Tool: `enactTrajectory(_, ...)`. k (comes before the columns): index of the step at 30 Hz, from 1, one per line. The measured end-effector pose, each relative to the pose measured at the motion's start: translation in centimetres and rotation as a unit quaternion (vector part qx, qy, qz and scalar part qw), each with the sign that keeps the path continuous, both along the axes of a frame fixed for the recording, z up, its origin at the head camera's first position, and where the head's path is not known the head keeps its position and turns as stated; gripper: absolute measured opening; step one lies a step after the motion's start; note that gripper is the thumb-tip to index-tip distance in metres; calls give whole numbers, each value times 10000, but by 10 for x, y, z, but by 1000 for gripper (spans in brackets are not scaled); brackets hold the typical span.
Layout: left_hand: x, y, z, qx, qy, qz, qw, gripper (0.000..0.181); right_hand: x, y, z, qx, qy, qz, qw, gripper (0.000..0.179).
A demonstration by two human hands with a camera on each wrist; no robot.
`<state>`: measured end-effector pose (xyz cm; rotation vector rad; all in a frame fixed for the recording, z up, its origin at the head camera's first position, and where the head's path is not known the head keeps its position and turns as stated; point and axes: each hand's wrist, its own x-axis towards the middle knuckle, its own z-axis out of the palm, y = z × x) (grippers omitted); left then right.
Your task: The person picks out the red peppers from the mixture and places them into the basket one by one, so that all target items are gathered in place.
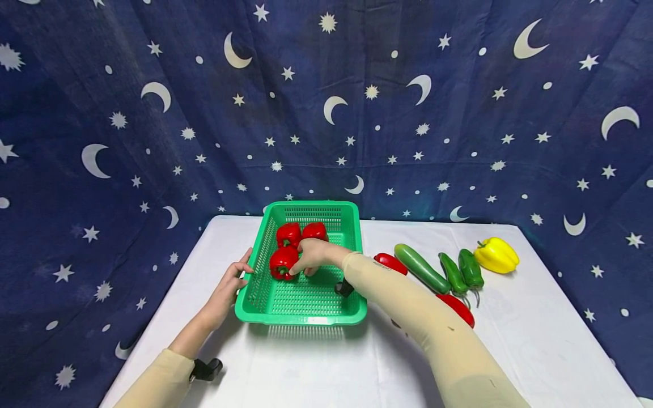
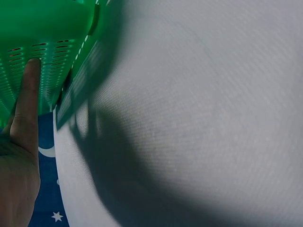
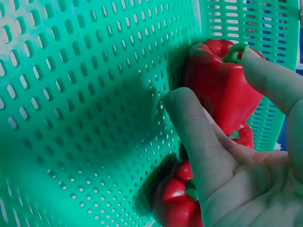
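Three red bell peppers sit in a green plastic basket (image 1: 301,319): a front one (image 1: 282,262), a back-left one (image 1: 288,233) and a back-right one (image 1: 314,230). My right hand (image 1: 317,253) is inside the basket, beside the front pepper. In the right wrist view its thumb (image 3: 272,78) lies by the stem of the nearest pepper (image 3: 220,90), while the straight fingers (image 3: 189,123) stand apart from the thumb. My left hand (image 1: 221,297) is at the basket's left side; in the left wrist view a straight finger (image 2: 29,90) touches the slotted wall.
Right of the basket on the white table (image 1: 530,340) lie a cucumber (image 1: 420,268), two green peppers (image 1: 461,271), a yellow bell pepper (image 1: 496,255) and red vegetables (image 1: 390,263), partly behind my right sleeve. A blue star-patterned cloth (image 1: 306,113) hangs behind.
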<state>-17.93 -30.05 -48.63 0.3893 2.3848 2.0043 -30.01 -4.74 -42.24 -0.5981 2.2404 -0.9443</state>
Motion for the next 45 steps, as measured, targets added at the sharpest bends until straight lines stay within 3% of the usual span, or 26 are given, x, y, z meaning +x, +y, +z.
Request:
enactTrajectory(7,0,0,0,-140,-69,56,9999,26,-1,9,9,-88,26,90,9999,77)
enactTrajectory(16,-1,0,1,-143,-48,65,9999,25,-7,28,26,-556,99,517,9971,74)
enactTrajectory(22,-1,0,0,-139,-34,51,9999,25,-12,48,38,-654,340,703,9948,73)
enactTrajectory(30,-1,2,1,-110,-18,80,9999,26,-10,77,61,-681,949,749,9903,66)
enactTrajectory(36,0,2,1,-59,-1,73,10000,26,-10,94,70,-775,981,772,9891,65)
enactTrajectory(45,1,1,0,-115,-6,108,9999,26,-5,115,72,-750,1002,570,9905,66)
